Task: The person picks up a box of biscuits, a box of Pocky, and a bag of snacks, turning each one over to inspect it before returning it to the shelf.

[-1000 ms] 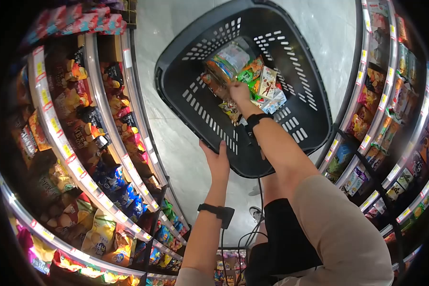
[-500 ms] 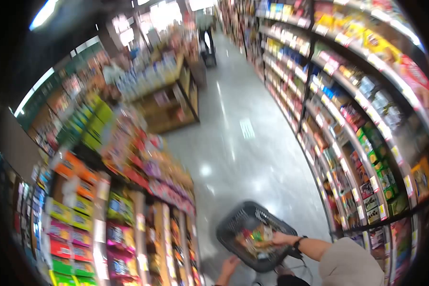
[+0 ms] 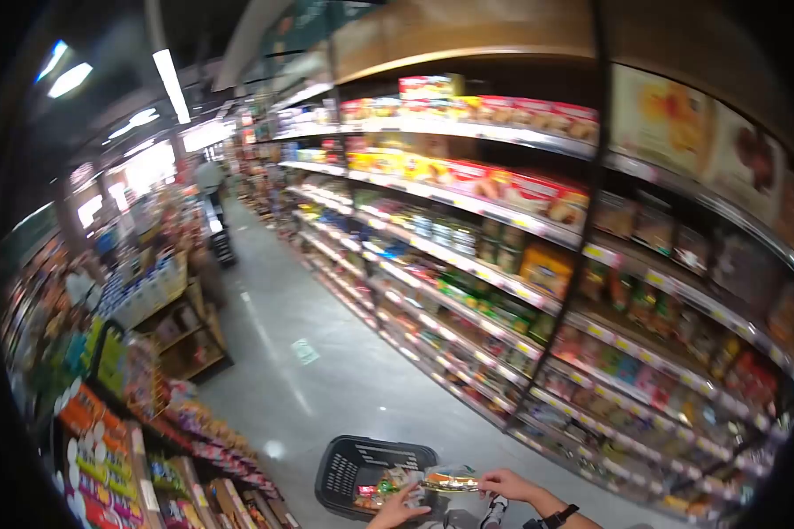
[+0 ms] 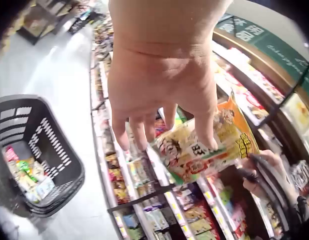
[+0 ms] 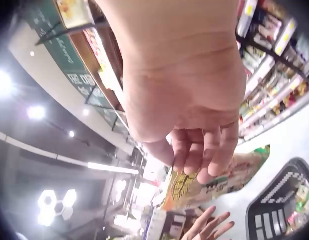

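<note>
A snack packet (image 3: 451,483) in yellow, orange and green hangs from my right hand (image 3: 513,487), which pinches its right end in the head view. The same packet (image 5: 219,180) shows beyond the curled fingers of my right hand (image 5: 184,95) in the right wrist view. My left hand (image 3: 400,510) is over the basket's right side, fingers spread. In the left wrist view, my left hand (image 4: 162,80) has its fingers extended in front of the packet (image 4: 207,145); whether they touch is unclear. The black basket (image 4: 62,127) holds several colourful packets.
Tall snack shelves (image 3: 468,256) run along the right. At the left stand low displays of packets (image 3: 106,450) and a wooden stand (image 3: 185,331). Grey floor (image 3: 282,300) stretches between them, with a person (image 3: 210,181) far down the aisle.
The head view has swung up from the basket to the aisle and right-hand shelves. My right hand has come out of the basket with a packet, and my left hand has moved over the basket.
</note>
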Demonstrator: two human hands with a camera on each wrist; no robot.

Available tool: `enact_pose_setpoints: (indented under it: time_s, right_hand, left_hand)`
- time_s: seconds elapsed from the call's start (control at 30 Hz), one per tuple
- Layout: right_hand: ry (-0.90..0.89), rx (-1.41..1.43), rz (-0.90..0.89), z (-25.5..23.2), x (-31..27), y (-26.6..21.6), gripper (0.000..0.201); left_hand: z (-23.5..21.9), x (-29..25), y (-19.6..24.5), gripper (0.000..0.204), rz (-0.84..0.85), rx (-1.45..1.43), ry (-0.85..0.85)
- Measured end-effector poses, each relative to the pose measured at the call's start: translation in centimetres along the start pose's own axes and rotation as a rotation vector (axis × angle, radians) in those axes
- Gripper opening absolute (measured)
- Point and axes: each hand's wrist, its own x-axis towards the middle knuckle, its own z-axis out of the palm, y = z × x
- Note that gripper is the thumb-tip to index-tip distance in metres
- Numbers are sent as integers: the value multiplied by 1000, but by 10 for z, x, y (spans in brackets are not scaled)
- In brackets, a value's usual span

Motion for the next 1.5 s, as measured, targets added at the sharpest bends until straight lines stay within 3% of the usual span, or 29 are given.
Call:
enact_pose_setpoints:
  time_s: [0.03, 0.07, 0.1, 0.13, 0.23, 0.33, 0.43, 0.57, 0.6, 0.7, 0.73, 0.83, 0.87, 1.0, 1.13, 1.23, 1.33, 1.4, 1.5]
  right_hand:
    - [45, 56, 2, -2, -40, 0, 20]
    - [86, -3, -54, -2, -77, 2, 19]
    - [137, 48, -96, 0, -111, 1, 18]
    - [186, 94, -141, 1, -142, -2, 19]
    - [370, 217, -259, -1, -221, -5, 15]
    - [621, 336, -412, 4, -288, -7, 13]
    - [752, 597, -613, 11, -355, -11, 14]
    - [810, 803, -722, 15, -432, -14, 18]
    - [756, 777, -768, 13, -450, -9, 18]
    - [923, 586, -773, 12, -490, 10, 16]
    - [823, 507, -833, 3, -501, 26, 22]
    - [949, 388, -754, 4, -515, 30, 39]
    - [875, 363, -666, 0, -520, 37, 67]
    - [774, 236, -459, -2, -529, 54, 71]
    - [754, 195, -441, 0, -553, 68, 65]
    - [729, 243, -284, 4, -574, 82, 52]
    - [989, 325, -505, 15, -590, 91, 42]
    - [1023, 402, -489, 11, -609, 97, 40]
    - [1085, 469, -541, 17, -632, 94, 36]
  left_hand:
    - [12, 6, 36, 84, 30, 219, -152]
    - [29, 16, 45, 97, 101, 260, -270]
    - [52, 12, 96, 107, 70, 304, -376]
    - [77, 8, 128, 106, 204, 442, -422]
    - [148, 15, 187, 96, 485, 499, -689]
    - [207, 9, 208, 88, 355, 377, -803]
    - [268, -17, 217, 84, 685, 381, -725]
    - [346, -52, 204, 60, 560, 277, -665]
    - [363, -61, 202, 47, 580, 197, -655]
    - [390, -86, 197, 42, 408, 86, -685]
    - [395, -92, 191, 43, 370, 84, -702]
    - [418, -124, 192, 42, 179, -205, -688]
    - [423, -128, 193, 42, 228, -151, -695]
    - [444, -138, 193, 40, 167, -56, -688]
    - [485, -160, 200, 44, 211, -124, -723]
    - [518, -174, 196, 53, 164, -89, -799]
    - [549, -186, 204, 47, 157, -30, -877]
    - [569, -190, 205, 46, 192, -28, -894]
    - [595, -199, 217, 45, 69, -24, -941]
